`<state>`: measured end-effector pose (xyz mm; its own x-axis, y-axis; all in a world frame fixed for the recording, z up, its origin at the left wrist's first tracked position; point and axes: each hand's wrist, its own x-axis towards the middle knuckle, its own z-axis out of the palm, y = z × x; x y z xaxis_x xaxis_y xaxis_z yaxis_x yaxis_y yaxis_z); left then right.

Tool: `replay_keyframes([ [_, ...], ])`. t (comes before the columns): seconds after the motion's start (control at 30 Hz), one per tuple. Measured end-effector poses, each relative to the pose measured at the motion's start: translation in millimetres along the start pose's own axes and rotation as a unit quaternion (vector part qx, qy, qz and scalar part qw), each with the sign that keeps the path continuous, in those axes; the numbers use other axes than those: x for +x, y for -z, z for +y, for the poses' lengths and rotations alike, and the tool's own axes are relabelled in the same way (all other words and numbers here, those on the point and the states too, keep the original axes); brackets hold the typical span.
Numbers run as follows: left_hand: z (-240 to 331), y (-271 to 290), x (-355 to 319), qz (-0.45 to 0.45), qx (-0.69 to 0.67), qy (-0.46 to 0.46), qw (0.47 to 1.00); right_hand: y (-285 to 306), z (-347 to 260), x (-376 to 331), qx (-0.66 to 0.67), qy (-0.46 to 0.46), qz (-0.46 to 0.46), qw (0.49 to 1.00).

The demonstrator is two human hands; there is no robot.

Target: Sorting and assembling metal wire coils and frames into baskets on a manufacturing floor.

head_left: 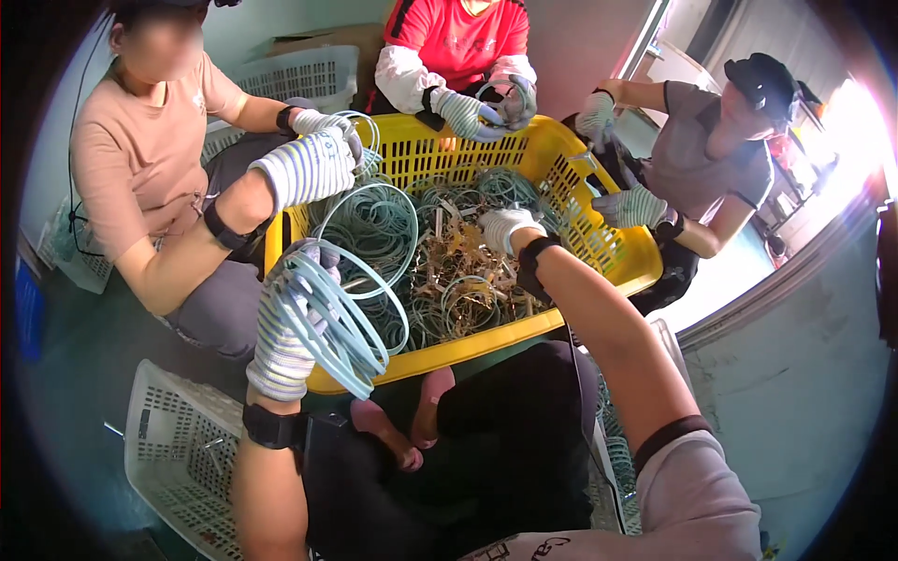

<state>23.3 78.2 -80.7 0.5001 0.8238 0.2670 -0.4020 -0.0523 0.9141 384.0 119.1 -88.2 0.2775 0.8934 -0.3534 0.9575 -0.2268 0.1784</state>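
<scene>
Left hand [285, 327], gloved in a striped knit, is up at the near-left corner of the yellow basket [617, 257], and its grip is closed round a thick bundle of pale blue-green rings [337, 323]. The loops fan out to the right of the fingers, hanging over the basket's near rim and partly over the pile inside. Right hand [505, 227], in a white glove with a dark wrist strap, is deep in the middle of the basket, fingers curled down into the tangled heap of rings and pale scraps [449, 280]. The grip looks closed on something in there, but the clutter hides just what, so I cannot tell what it has hold of. The two hands are well apart, the bundle near the rim, the right hand further in.

Around the basket, three other people are at it too. The person on the left in a peach shirt holds more rings in a gloved hand [313, 164] above the far-left corner. At the far side, a person in red has gloved hands [486, 107] on a ring above the rim. On the right, a person in a dark cap rests a gloved hand [631, 208] on the basket's wall. A white crate [178, 449] sits low on the left, beside the person's knee.
</scene>
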Motion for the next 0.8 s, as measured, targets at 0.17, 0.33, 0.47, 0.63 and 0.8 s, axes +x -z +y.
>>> replay_keyframes([
  [0.17, 8.4, -3.6, 10.8, 0.063, -0.1, 0.069, 0.991, 18.6, 4.5, -0.7, -0.012, -0.016, 0.052, 0.998],
  [0.33, 20.6, -16.7, 9.2, 0.071, 0.205, -0.128, 0.968, 55.5, 40.0, -40.1, 0.158, 0.05, 0.348, 0.923],
  [0.47, 21.5, -21.3, 10.4, 0.084, -0.163, 0.1, 0.978, 63.7, 46.4, -81.2, 0.234, 0.078, 0.471, 0.847],
  [0.63, 43.5, -29.7, -6.5, 0.044, -0.155, 0.073, 0.984, 37.7, -0.8, -143.1, 0.628, 0.301, 0.261, 0.669],
  [0.8, 13.7, -31.8, 5.9, 0.003, 0.49, -0.145, 0.86, 0.8, -43.9, -163.1, 0.855, 0.21, -0.068, 0.469],
])
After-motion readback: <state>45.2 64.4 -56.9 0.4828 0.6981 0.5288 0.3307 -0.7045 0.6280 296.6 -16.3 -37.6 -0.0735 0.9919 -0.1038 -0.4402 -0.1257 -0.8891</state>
